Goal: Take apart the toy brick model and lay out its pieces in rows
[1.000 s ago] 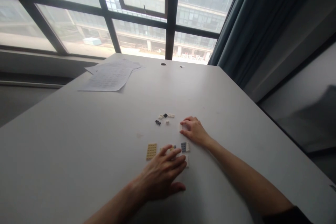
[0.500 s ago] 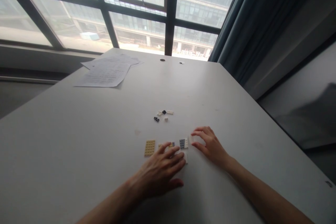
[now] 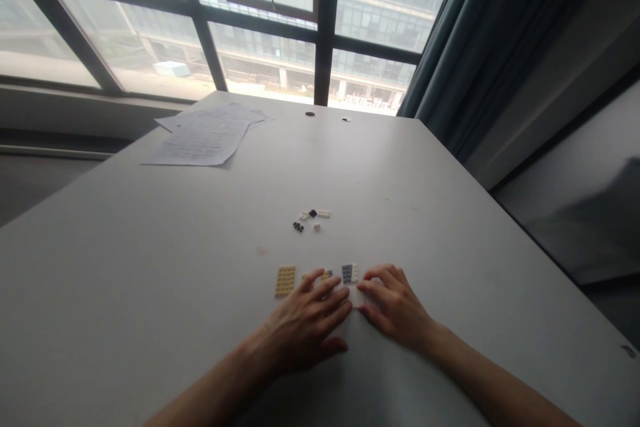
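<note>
My left hand (image 3: 315, 320) lies palm down with its fingers spread over a short row of bricks. A tan brick with grey at one end (image 3: 327, 274) shows past its fingertips; the rest of that row is hidden. My right hand (image 3: 397, 303) is closed, thumb and fingers on the right edge of a small white brick (image 3: 357, 297) lying by my left fingertips. Just above it is a grey and white studded piece (image 3: 349, 273). A tan studded plate (image 3: 285, 281) lies left of my left hand, apart from it.
Farther up the white table (image 3: 200, 247) is a cluster of small pieces, including a black one (image 3: 298, 227), a dark one (image 3: 313, 213) and a white one (image 3: 324, 214). Printed papers (image 3: 200, 140) lie at the far left, near the windows. A dark curtain (image 3: 465, 47) hangs at the right.
My right hand has moved down and slightly left, bringing the white brick from beside the grey and white piece to below it. My left hand has barely moved.
</note>
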Demonstrator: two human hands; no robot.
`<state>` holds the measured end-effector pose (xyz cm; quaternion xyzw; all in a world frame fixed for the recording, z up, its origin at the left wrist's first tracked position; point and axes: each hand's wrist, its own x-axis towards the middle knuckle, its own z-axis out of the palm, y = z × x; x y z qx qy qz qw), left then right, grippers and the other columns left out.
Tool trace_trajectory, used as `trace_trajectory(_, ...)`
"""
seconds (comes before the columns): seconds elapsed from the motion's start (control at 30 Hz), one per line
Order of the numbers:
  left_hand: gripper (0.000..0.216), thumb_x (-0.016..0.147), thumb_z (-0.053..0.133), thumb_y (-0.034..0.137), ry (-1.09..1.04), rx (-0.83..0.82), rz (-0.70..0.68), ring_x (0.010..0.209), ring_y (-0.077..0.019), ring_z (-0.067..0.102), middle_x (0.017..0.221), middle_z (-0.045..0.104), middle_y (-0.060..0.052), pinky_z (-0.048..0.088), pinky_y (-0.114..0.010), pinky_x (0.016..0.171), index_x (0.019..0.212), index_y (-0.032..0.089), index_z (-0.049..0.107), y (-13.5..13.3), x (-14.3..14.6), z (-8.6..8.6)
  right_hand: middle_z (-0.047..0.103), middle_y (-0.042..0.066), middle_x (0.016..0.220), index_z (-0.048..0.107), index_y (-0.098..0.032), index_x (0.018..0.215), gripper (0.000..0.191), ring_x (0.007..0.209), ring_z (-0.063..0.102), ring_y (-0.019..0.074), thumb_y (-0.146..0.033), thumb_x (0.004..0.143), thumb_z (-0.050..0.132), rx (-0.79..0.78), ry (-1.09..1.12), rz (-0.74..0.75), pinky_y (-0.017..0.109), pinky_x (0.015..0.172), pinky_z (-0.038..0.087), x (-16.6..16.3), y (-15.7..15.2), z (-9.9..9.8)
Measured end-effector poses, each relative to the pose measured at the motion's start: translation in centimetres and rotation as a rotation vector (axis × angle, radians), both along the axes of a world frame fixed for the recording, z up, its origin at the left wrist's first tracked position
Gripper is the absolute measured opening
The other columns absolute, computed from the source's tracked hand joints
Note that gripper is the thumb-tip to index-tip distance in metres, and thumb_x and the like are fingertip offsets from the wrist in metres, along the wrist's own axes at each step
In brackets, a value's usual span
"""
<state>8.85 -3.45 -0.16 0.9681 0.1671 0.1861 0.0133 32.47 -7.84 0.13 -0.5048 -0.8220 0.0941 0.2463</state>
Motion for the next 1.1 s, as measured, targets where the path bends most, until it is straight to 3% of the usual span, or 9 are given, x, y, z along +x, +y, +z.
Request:
trace_trajectory(0.2, 0.046, 0.091, 0.047, 0.054, -0.002, 0.013, -0.001, 0.122, -0.0257, 0.047, 0.125, 0.061, -0.005, 0.016, -0.046, 0.11, 0.121, 0.021, 0.054, -0.2, 0.2, -0.2, 0.059, 0.008, 0.108, 0.061, -0.022, 0.109, 0.028, 0.1, 0.05, 0.0254, -0.03, 0.083, 0.065, 0.001, -0.002, -0.001, 0.042, 0.089, 0.04, -0.1, -0.2, -0.2)
trace_trajectory(0.37, 0.045, 0.09, 0.051, 0.049, -0.112, 0.07, 0.044, 0.116, -0.0263, 0.051, 0.126, 0.059, -0.008, 0.028, -0.046, 0.104, 0.123, 0.019, 0.054, 0.4, -0.5, 0.8, 0.059, 0.009, 0.107, 0.06, -0.022, 0.113, 0.031, 0.1, 0.052, 0.0252, -0.031, 0.084, 0.064, 0.04, 0.059, -0.035, 0.042, 0.089, 0.043, 0.4, 0.6, -0.1)
trace_trajectory(0.47, 0.034, 0.09, 0.055, 0.039, -0.294, 0.083, 0.158, 0.107, -0.0258, 0.053, 0.117, 0.061, -0.011, 0.038, -0.043, 0.094, 0.116, 0.018, 0.057, 1.8, -1.8, 1.2, 0.06, 0.009, 0.107, 0.061, -0.021, 0.11, 0.027, 0.101, 0.052, 0.0249, -0.028, 0.084, 0.063, 0.05, 0.11, -0.092, 0.042, 0.09, 0.044, 0.5, 3.5, 0.2)
trace_trajectory(0.63, 0.017, 0.09, 0.054, 0.024, -0.626, 0.068, 0.458, 0.095, -0.0226, 0.055, 0.104, 0.06, -0.01, 0.043, -0.039, 0.083, 0.105, 0.018, 0.059, 4.0, -3.8, 0.8, 0.062, 0.009, 0.115, 0.06, -0.019, 0.118, 0.035, 0.108, 0.053, 0.0235, -0.019, 0.083, 0.063, 0.003, 0.093, -0.11, 0.041, 0.097, 0.043, -1.7, 11.5, 0.3)
trace_trajectory(0.8, 0.018, 0.087, 0.056, 0.02, -0.668, 0.047, 0.478, 0.095, -0.0221, 0.055, 0.103, 0.059, -0.009, 0.044, -0.039, 0.084, 0.105, 0.019, 0.059, 4.0, -4.1, 0.2, 0.065, 0.004, 0.116, 0.064, -0.022, 0.114, 0.03, 0.106, 0.055, 0.02, -0.011, 0.087, 0.055, 0.016, 0.008, -0.026, 0.036, 0.097, 0.042, -4.8, 15.9, -0.3)
trace_trajectory(0.93, 0.019, 0.086, 0.058, 0.02, -0.647, 0.061, 0.437, 0.094, -0.022, 0.056, 0.102, 0.061, -0.009, 0.044, -0.038, 0.083, 0.104, 0.019, 0.06, 3.8, -3.7, 0.2, 0.067, 0.004, 0.109, 0.069, -0.023, 0.103, 0.024, 0.102, 0.055, 0.0195, -0.013, 0.091, 0.051, 0.028, -0.001, -0.038, 0.035, 0.095, 0.043, -4.0, 15.9, -0.7)
trace_trajectory(1.1, 0.018, 0.084, 0.06, 0.019, -0.613, 0.111, 0.359, 0.093, -0.0218, 0.056, 0.098, 0.063, -0.008, 0.044, -0.038, 0.082, 0.102, 0.02, 0.06, 3.3, -3.0, 0.5, 0.065, 0.006, 0.098, 0.07, -0.022, 0.1, 0.021, 0.095, 0.054, 0.0205, -0.013, 0.09, 0.053, 0.032, 0.016, -0.103, 0.035, 0.09, 0.045, 0.0, 12.2, -0.6)
